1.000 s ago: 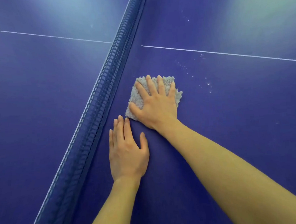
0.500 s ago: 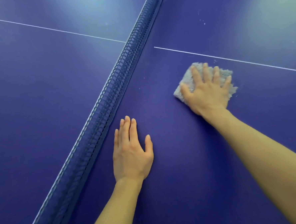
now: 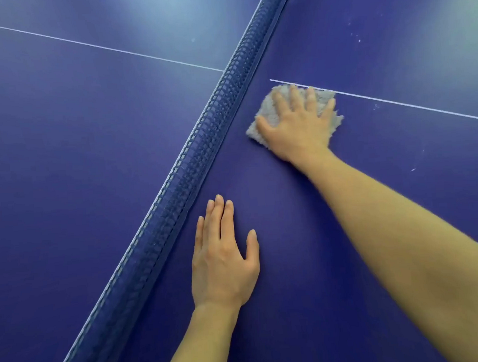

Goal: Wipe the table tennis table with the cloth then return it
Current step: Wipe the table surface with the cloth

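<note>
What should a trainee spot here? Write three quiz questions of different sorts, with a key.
1. True or false: the left hand lies flat on the table, clear of the cloth.
2. The cloth's far edge lies: A) on the white line; B) under the left hand; C) hanging off the table.
3. Which hand presses the cloth with spread fingers?
Key: 1 true. 2 A. 3 the right hand.
</note>
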